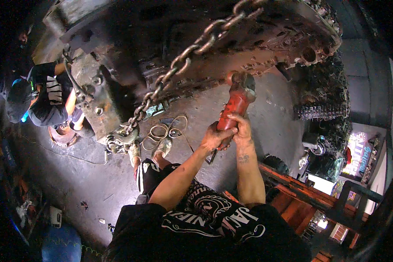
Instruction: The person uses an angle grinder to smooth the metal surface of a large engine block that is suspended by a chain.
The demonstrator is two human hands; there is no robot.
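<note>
Both my hands hold a red angle grinder [237,105] out in front of me. My left hand [215,137] is wrapped round the rear of its body, and my right hand [241,126] grips it from the other side, just ahead. The grinder's head points away from me, at the near edge of a large, dark, greasy metal casting [214,65] with holes along its side. Whether the head touches the casting, I cannot tell. A heavy chain [181,66] crosses in front of the casting and runs down to a metal hook [125,138] at the left.
At the left a co-worker [50,94] in a dark cap bends beside a block-shaped metal housing [91,83]. A coiled cable [159,130] lies on the floor by my feet. Engine parts [323,111] and an orange metal frame [297,192] stand at the right, a blue drum [62,244] at lower left.
</note>
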